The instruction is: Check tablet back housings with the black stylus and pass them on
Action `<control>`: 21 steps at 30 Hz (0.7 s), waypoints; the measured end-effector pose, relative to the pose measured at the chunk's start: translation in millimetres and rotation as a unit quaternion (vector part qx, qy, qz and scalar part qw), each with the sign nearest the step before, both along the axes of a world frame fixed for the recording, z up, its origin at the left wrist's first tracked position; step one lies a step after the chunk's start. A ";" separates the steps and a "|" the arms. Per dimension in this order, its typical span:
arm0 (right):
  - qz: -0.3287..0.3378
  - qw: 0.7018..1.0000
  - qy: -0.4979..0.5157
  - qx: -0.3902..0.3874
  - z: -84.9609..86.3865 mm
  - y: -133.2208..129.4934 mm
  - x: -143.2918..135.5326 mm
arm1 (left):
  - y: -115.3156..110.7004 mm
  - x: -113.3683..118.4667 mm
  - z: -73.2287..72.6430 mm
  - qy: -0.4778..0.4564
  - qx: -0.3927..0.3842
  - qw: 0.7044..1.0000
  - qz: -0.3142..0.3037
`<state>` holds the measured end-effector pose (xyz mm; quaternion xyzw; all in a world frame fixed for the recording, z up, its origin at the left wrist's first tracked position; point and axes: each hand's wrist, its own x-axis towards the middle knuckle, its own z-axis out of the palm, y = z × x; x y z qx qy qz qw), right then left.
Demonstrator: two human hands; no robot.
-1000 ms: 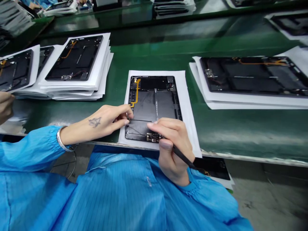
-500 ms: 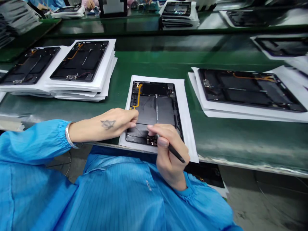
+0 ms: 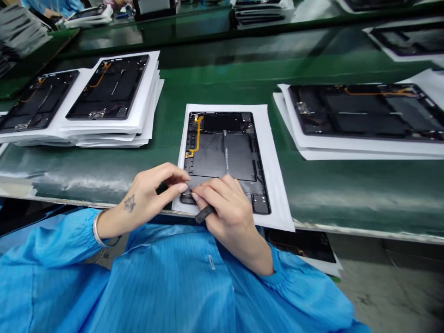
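The open rectangular tablet housing [image 3: 240, 155] is black, its angular ribbon cable [image 3: 199, 134] orange-yellow. The rectangular paper sheet [image 3: 275, 194] is white, the glossy worktop [image 3: 222, 85] green. The blue fabric smock [image 3: 169, 277] bears darker pinstripes.

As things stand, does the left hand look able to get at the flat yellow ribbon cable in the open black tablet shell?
Probably yes. The flat yellow ribbon cable lies uncovered, just beyond the left hand, and the right hand, lower over the open black tablet shell, leaves the way free.
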<state>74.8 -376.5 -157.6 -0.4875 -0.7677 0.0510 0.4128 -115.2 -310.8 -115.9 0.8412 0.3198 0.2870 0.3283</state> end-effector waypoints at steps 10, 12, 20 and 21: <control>0.001 1.000 0.001 -0.003 1.0 0.8 -0.5 | -5.3 4.5 -0.6 0.017 0.076 0.997 -0.019; 0.000 1.000 -0.002 0.004 1.2 0.5 0.0 | -3.6 4.2 0.7 0.033 0.070 0.997 -0.014; 0.034 0.994 -0.090 0.056 -0.8 -2.2 6.2 | -1.3 -8.9 -13.7 0.128 0.237 0.962 -0.050; 0.039 0.992 -0.104 0.053 -1.0 -2.4 6.8 | -1.7 -10.5 -16.1 0.141 0.255 0.955 -0.056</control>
